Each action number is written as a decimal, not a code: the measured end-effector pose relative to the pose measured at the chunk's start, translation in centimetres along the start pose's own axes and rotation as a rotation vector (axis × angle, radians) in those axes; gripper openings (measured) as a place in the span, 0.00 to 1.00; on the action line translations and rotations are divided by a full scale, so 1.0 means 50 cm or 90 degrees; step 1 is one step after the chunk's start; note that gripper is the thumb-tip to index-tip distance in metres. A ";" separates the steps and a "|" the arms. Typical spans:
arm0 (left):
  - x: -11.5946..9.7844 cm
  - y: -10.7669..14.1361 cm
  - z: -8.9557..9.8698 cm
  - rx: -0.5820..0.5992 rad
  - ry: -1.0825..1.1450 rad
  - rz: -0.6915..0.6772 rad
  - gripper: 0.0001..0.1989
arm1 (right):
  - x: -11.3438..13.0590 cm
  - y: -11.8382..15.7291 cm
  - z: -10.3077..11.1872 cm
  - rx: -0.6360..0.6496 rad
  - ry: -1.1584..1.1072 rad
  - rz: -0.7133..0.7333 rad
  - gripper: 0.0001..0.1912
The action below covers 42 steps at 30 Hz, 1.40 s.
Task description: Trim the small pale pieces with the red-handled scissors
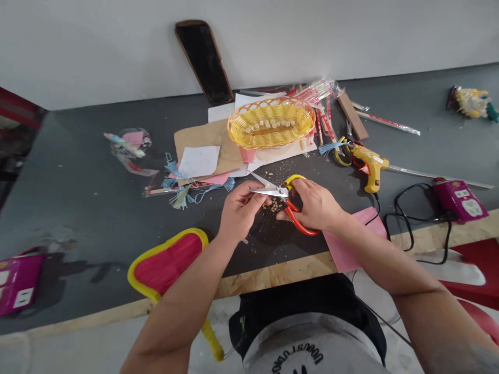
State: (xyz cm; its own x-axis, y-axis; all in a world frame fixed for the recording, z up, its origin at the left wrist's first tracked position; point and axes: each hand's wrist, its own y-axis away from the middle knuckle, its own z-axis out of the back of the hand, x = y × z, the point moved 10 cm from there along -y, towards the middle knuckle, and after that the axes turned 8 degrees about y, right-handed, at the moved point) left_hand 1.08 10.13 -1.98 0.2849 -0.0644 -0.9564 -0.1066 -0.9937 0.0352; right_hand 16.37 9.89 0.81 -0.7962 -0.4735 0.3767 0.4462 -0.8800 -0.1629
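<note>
My right hand grips the yellow and red handles of the scissors, whose blades are spread and point left. Near the blade tips, my left hand has thumb and fingers pinched together; a small pale piece seems to sit between them and the blades, too small to make out. Small tan bits lie scattered on the dark table beneath the scissors. Behind the hands, a yellow woven basket holds small pale pieces, and it rests on brown and white paper.
A red fan-shaped item with yellow edging lies by my left forearm. At right are a yellow glue gun, pink paper and a purple power box with black cable. A phone leans on the wall; wrapped sticks lie behind.
</note>
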 end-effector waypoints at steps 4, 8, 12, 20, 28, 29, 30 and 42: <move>0.000 0.001 0.000 -0.018 0.013 0.000 0.16 | 0.007 0.003 0.006 -0.009 0.034 0.000 0.33; -0.006 0.004 0.000 -0.033 0.024 -0.001 0.16 | 0.008 0.007 0.011 -0.010 0.072 -0.013 0.32; -0.012 0.004 0.003 -0.035 0.013 -0.009 0.15 | 0.008 0.006 0.013 -0.012 0.086 -0.014 0.32; -0.030 0.003 0.008 -0.038 -0.080 -0.049 0.15 | 0.001 0.003 0.004 0.020 0.082 -0.039 0.30; -0.020 0.006 -0.005 -0.003 -0.096 -0.028 0.11 | 0.003 -0.002 0.015 -0.033 0.093 -0.015 0.34; -0.018 0.007 -0.006 -0.002 -0.099 -0.024 0.11 | 0.003 -0.003 0.012 -0.030 0.096 -0.014 0.34; -0.015 0.008 -0.006 -0.003 -0.101 -0.022 0.11 | 0.003 -0.003 0.010 -0.026 0.098 -0.014 0.34; -0.015 0.007 -0.010 -0.002 -0.075 -0.024 0.12 | 0.009 0.007 0.006 -0.005 0.084 -0.011 0.32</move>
State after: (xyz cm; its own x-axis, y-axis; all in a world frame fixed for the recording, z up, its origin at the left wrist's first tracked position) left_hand 1.31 9.78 -1.11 0.1751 -0.0159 -0.9844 -0.0946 -0.9955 -0.0008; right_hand 16.31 9.37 1.18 -0.8511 -0.4583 0.2560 0.4288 -0.8883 -0.1647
